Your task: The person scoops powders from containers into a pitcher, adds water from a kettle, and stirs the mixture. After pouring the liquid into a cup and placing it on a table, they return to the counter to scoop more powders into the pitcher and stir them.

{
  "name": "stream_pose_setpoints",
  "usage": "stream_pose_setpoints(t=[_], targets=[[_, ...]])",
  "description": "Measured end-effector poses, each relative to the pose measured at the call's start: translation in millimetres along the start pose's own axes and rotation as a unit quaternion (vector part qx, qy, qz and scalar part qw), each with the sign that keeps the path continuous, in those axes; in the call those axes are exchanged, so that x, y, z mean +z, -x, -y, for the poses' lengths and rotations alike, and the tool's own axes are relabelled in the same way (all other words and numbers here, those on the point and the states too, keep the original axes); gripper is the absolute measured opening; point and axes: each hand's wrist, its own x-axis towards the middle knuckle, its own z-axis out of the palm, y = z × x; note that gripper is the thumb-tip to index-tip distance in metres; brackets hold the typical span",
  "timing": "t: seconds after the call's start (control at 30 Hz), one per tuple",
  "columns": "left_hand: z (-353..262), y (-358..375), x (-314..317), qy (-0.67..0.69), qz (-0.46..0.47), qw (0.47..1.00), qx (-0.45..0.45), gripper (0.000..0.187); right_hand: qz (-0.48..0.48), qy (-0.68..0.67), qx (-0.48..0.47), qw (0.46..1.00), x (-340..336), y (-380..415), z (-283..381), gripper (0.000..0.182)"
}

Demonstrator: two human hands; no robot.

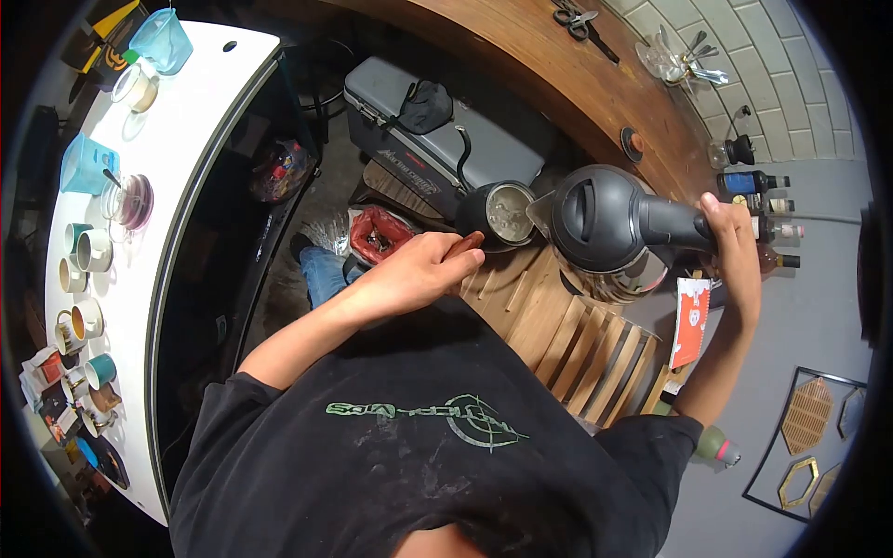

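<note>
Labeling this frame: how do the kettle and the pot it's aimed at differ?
The kettle is bigger; the pot is smaller. The kettle's lid is shut, while the pot is open on top. The kettle is tipped with its spout toward the pot; the pot sits level. The right hand grips the kettle's handle; the left hand holds the pot's wooden handle. Both are dark-bodied.

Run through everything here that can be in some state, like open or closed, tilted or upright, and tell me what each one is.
Kettle: lid shut, tilted, spout toward the pot.
Small dark pot: open top, upright on the slatted wooden stand.
Right hand: closed on the kettle handle.
Left hand: holding the pot's wooden handle.
Grey case: lid closed.
Scissors: closed, lying flat on the counter.
</note>
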Motion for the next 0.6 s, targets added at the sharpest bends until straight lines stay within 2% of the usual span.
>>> stream_pose_setpoints(t=[0.07,0.1,0.13,0.2,0.23,0.33,0.43,0.47,0.53,0.6], targets=[[7,-4,-1,0.045,0.006,0.999,0.020,0.036,-0.034,-0.063,0.024,0.997,3,6,-24,0.048],[6,-4,-2,0.040,0.010,0.999,0.019,0.036,-0.124,-0.089,0.086,0.985,12,13,-34,0.048],[5,-3,-3,0.034,0.007,0.999,0.018,0.035,-0.128,-0.092,0.088,0.983,17,16,-51,0.048],[1,-2,-5,0.020,0.011,1.000,0.015,0.034,-0.202,-0.165,0.082,0.962,22,24,-86,0.051],[-2,-1,-5,0.037,0.003,0.999,0.004,0.036,-0.224,-0.223,0.130,0.940,28,33,-95,0.051],[0,0,-9,0.031,0.000,0.999,-0.021,0.035,-0.282,-0.375,0.141,0.872,44,51,-158,0.041],[2,1,-16,0.065,0.008,0.998,-0.023,0.031,-0.294,-0.432,0.159,0.838,56,86,-223,0.042],[2,2,-17,0.058,0.018,0.998,-0.024,0.031,-0.317,-0.460,0.163,0.813,64,96,-231,0.042],[2,3,-17,0.089,-0.022,0.995,-0.047,0.029,-0.392,-0.445,0.203,0.779,83,105,-242,0.044],[3,3,-17,0.068,-0.008,0.997,-0.039,0.031,-0.445,-0.433,0.232,0.749,101,108,-262,0.053]])
